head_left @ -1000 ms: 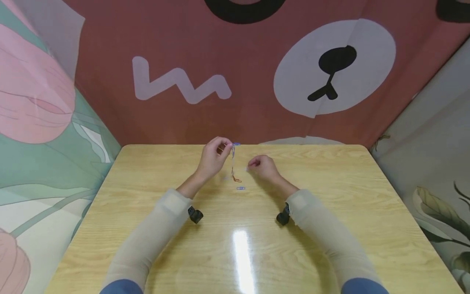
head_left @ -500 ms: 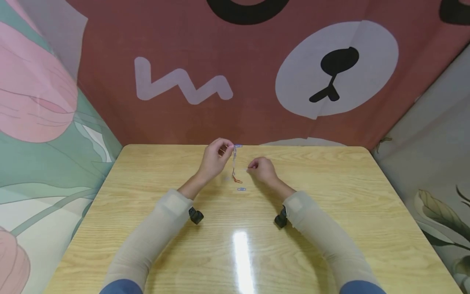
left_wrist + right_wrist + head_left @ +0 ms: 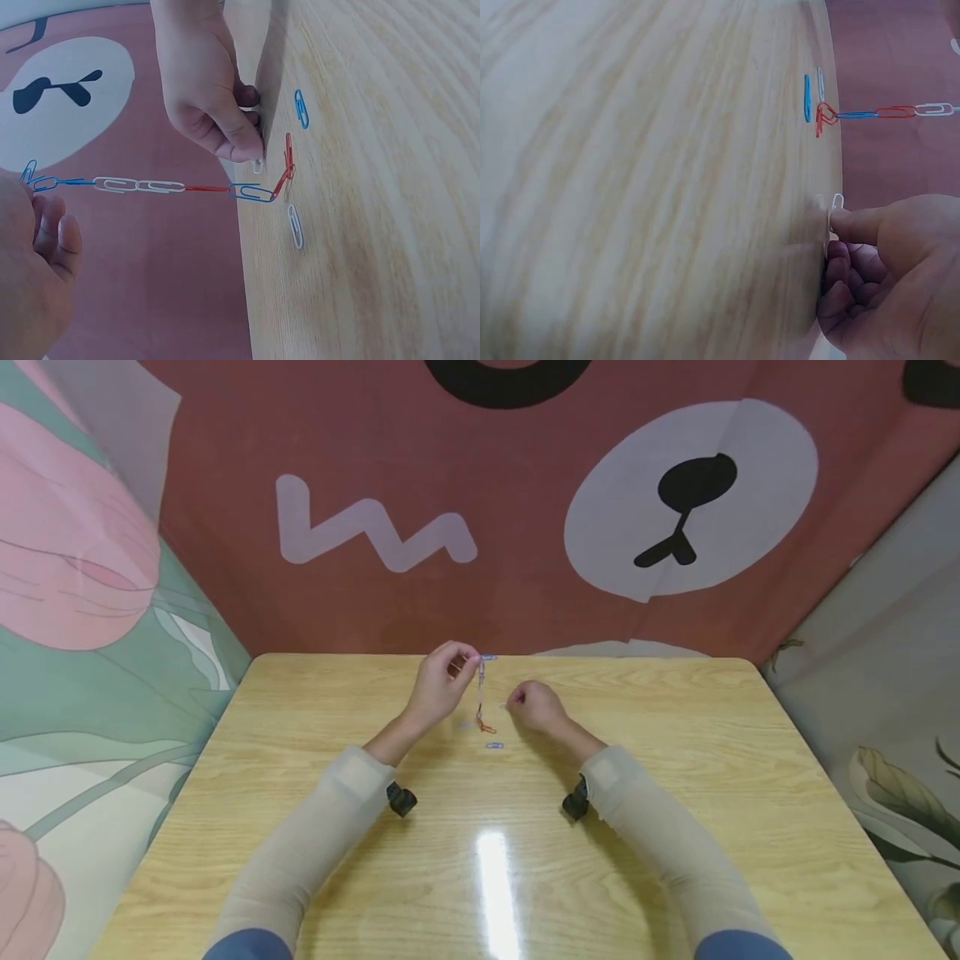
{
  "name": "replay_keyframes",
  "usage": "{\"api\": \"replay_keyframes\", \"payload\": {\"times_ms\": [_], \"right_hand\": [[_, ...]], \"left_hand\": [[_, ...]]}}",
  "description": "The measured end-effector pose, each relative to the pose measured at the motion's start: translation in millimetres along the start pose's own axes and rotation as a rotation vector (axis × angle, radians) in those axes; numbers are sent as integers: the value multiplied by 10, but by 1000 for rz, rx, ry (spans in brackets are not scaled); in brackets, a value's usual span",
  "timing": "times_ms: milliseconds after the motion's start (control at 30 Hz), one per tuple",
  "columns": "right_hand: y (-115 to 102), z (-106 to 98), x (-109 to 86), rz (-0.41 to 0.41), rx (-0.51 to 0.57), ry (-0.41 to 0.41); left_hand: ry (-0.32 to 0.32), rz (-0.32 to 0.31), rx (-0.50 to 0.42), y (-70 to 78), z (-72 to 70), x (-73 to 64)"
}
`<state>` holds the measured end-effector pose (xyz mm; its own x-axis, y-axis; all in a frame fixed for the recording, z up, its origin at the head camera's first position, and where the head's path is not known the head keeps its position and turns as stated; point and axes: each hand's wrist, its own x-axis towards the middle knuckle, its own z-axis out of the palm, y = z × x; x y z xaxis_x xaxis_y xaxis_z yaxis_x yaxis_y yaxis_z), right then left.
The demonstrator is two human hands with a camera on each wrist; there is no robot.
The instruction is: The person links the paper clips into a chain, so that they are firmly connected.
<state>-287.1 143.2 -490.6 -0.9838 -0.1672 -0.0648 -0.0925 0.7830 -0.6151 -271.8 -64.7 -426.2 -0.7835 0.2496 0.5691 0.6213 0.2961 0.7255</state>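
My left hand [image 3: 441, 683] is raised at the table's far edge and pinches the top of a paper clip chain [image 3: 206, 189]. Blue, white and red clips make up the chain, which hangs down until its red lower end [image 3: 289, 161] meets the tabletop. To the right of it, low over the table, my right hand [image 3: 538, 706] pinches a white paper clip [image 3: 838, 201] between thumb and index finger; most of that clip is hidden by the fingers. The other right fingers are curled inward.
Two loose paper clips lie near the chain's lower end: a blue paper clip [image 3: 301, 109] on the near side and a white paper clip [image 3: 296, 226] to its left. A printed cloth [image 3: 375, 602] rises behind the wooden table [image 3: 375, 868].
Both hands stay nearly where they were, still holding the chain and the white paper clip. The head view has shifted very slightly.
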Motion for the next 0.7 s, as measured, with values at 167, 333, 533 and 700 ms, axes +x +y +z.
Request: {"api": "replay_keyframes", "payload": {"times_ms": [167, 333, 533, 700], "right_hand": [[25, -68, -10, -8, 50, -29], [66, -134, -33, -53, 139, -46], [41, -298, -116, -61, 242, -38], [-59, -493, -192, -114, 306, -2]], "left_hand": [[-5, -11, 2, 7, 8, 4], [-7, -11, -3, 4, 22, 5], [-11, -10, -3, 20, 22, 9], [-14, -27, 1, 21, 19, 13]]}}
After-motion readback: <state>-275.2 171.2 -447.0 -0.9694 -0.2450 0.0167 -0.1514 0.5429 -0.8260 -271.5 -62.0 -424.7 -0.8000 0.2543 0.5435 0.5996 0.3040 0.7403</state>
